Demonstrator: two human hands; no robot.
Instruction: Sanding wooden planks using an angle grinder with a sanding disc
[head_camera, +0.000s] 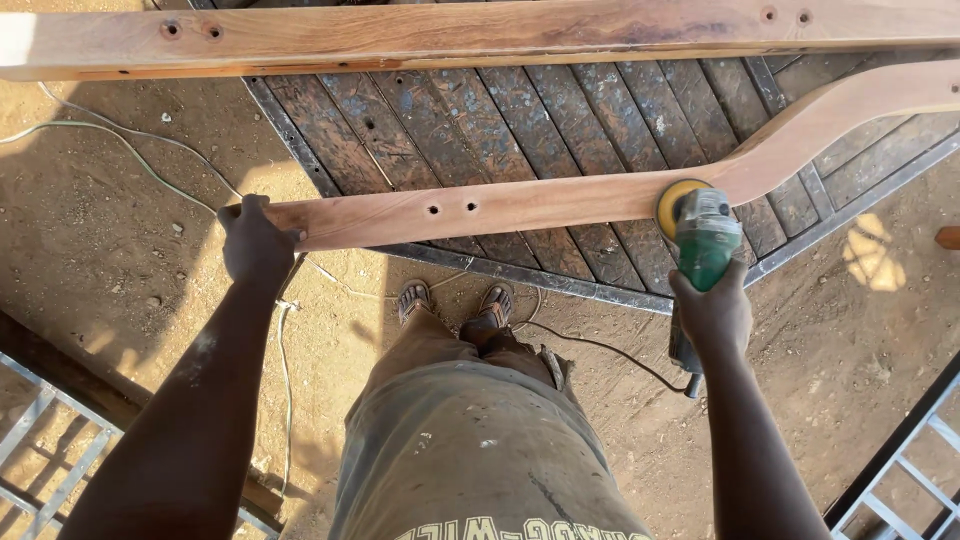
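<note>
While the left hand (256, 240) holds the left end of the long curved wood piece (520, 205), its fingers are wrapped tight around that end. This wood piece lies flat across the dark wooden panel (500, 120) with the metal rim, and its left end sticks out past the panel's edge, over the dirt ground (110, 250). Left of the wood piece, a thin pale wire (120, 140) snakes over the dirt. Two small holes (452, 208) sit near the middle of the wood piece. Above it, farther from the person, a second long straight board (480, 35) lies across the same panel. Below the wood piece, the person's two feet in sandals (455, 300) stand on the dirt. Farther right along the wood piece, the green sander (705, 235) presses its yellow disc (675, 200) against the near edge. The right hand (712, 312) is closed around the sander's body. A black cord (600, 348) runs from the sander down over the dirt.
</note>
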